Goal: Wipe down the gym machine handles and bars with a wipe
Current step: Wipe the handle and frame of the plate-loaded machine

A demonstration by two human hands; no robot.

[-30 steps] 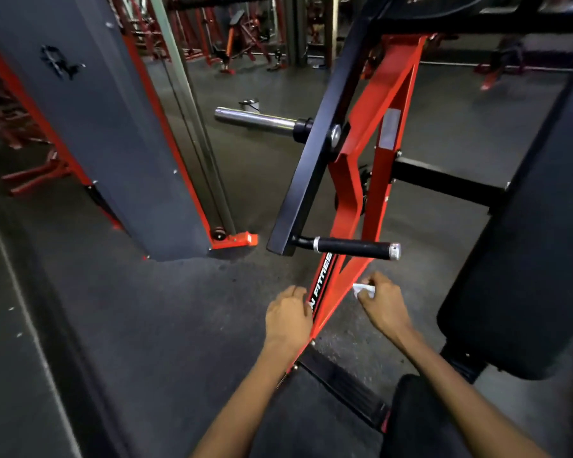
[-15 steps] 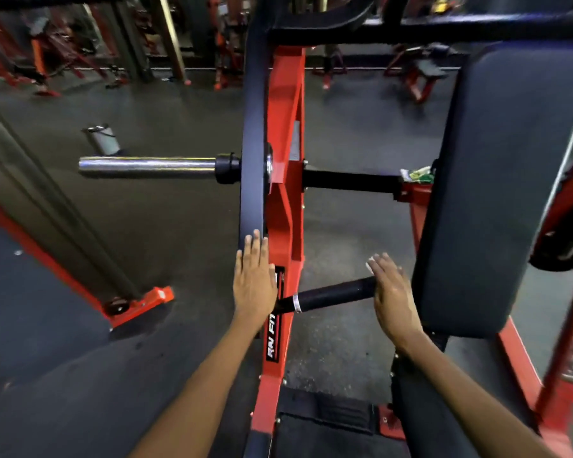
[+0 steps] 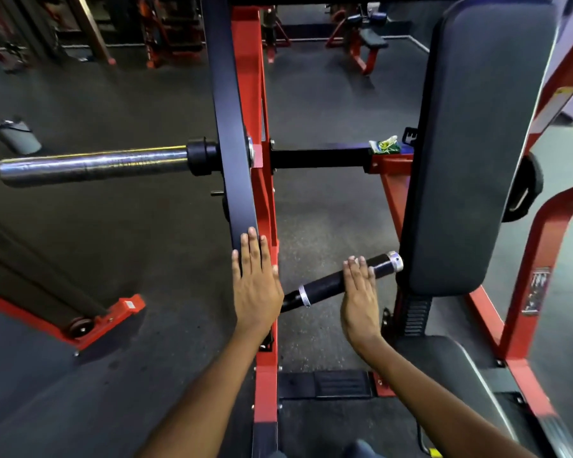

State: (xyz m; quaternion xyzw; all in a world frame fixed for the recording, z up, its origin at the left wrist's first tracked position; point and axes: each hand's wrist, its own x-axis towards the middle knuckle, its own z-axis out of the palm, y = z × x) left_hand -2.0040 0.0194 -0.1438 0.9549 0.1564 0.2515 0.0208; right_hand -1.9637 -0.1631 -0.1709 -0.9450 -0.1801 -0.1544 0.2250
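Left hand [image 3: 255,285] lies flat, fingers straight and together, on the black arm [image 3: 232,143] just left of the handle [image 3: 338,280]. Right hand [image 3: 359,292] – fingers straight, together – presses on the handle; wipe not visible.

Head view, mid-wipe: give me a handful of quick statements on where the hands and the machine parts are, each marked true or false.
1. The left hand lies flat, fingers straight, against the black lever arm. True.
2. The right hand rests on the chrome weight sleeve. False: it rests on the black handle; the sleeve is untouched, far to the left.
3. The black handle ends in a silver cap close to the back pad. True.
4. A weight plate is loaded on the chrome sleeve. False: the sleeve is bare.
5. A green and white packet sits on the red frame beside the pad. True.
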